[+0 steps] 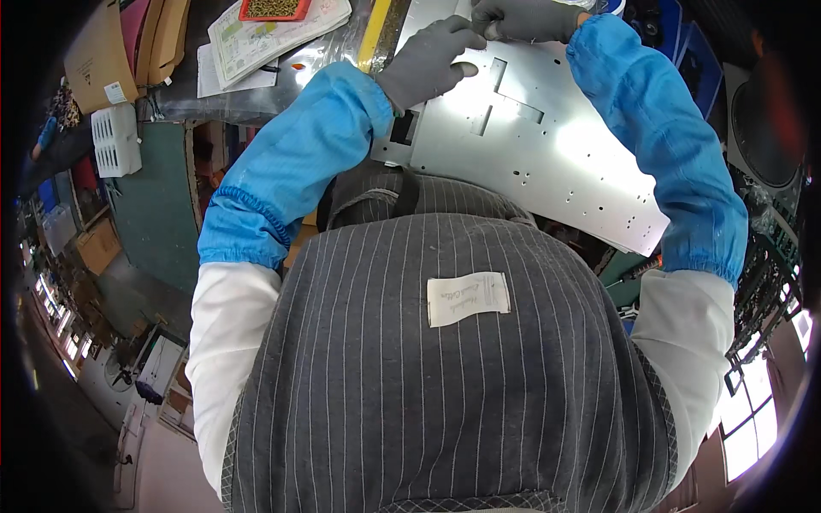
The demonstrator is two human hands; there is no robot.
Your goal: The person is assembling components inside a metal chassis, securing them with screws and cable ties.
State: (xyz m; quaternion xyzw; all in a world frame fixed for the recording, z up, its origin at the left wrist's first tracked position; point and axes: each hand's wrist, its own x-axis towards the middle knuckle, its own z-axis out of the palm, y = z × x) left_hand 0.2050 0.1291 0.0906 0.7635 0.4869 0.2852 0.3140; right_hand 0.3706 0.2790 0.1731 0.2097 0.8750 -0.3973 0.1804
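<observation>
A large silvery sheet-metal panel [547,162] with slots and small holes lies in front of me. Over its far part is my left hand [430,61] in a dark grey glove, thumb apart from the fingers, which reach toward the other hand. My right hand [526,19], gloved alike, has its fingers bent and pressed together close to the left fingertips. Anything in that pinch is too small or hidden to make out. Blue sleeve covers reach up both forearms.
Left of the panel, a red tray [274,8] of small brassy fasteners sits on papers [274,38]. A yellow strip [375,34] runs beside the panel. Cardboard [103,56] and a white plastic rack [115,141] stand at far left. Blue bins [697,68] are at far right.
</observation>
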